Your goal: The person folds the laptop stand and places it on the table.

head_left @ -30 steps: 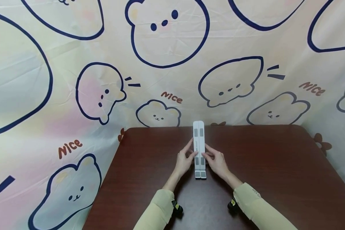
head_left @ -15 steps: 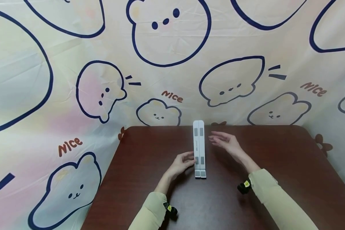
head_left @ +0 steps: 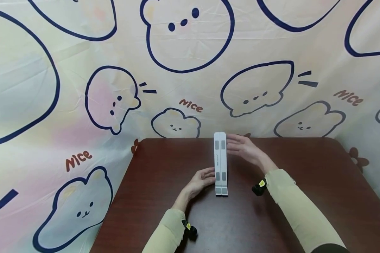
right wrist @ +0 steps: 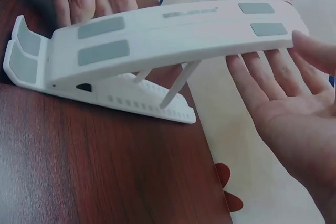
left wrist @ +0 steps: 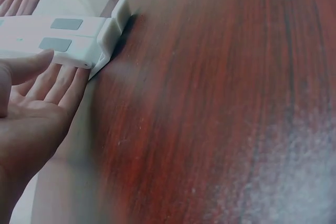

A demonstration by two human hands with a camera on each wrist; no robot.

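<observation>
A white folding laptop stand [head_left: 220,161] with grey pads stands on the table, propped up at a slant by its support struts [right wrist: 178,83]. Its lipped end [right wrist: 23,56] is nearest the person, and the raised end points to the wall. My left hand [head_left: 197,182] holds its left side near the low end, thumb [left wrist: 39,64] at the pad edge and fingers beneath. At the raised end, my right hand [head_left: 246,149] reaches in from the right. Its fingers [right wrist: 252,77] extend straight under the top, with the thumb at the corner.
The dark brown wooden table [head_left: 164,158] reaches back to a cloth backdrop [head_left: 183,88] printed with bear outlines. A black wrist camera [head_left: 191,232] sits at the left cuff, another dark camera [head_left: 258,188] at the right cuff.
My right hand has let go of the stand's side, swung out to the right and come back in at its raised end. My left hand has slid slightly toward the low end.
</observation>
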